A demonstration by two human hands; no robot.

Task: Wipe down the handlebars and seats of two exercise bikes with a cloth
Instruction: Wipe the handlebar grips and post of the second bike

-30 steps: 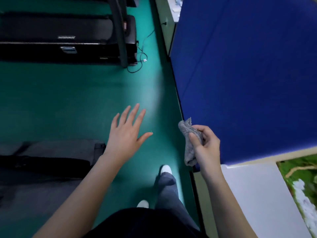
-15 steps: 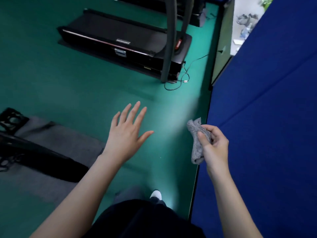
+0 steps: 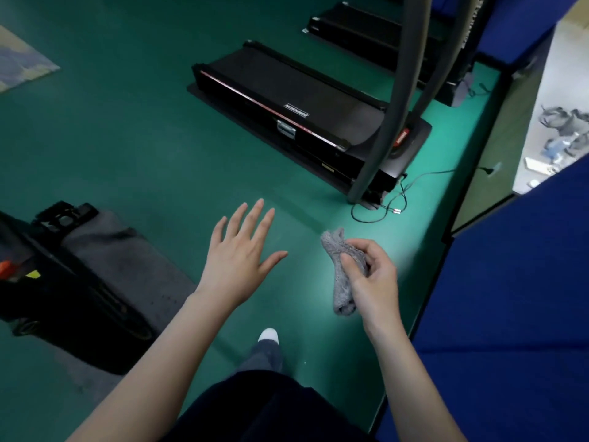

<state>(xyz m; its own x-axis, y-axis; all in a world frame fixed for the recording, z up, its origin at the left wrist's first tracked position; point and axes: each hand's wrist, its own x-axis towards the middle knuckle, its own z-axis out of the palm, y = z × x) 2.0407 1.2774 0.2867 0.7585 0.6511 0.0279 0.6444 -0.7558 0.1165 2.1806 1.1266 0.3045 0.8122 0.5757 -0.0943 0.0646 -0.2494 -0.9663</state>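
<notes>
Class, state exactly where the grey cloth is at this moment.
In the head view, the grey cloth hangs bunched in the right hand, right of the open left hand, above the green floor.

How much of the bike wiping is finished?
Nothing looks wiped yet. The right hand holds the grey cloth bunched up, the left hand is open and empty, and the person is walking over the green floor. No handlebars or seats are in view, so all the wiping seems left.
</notes>
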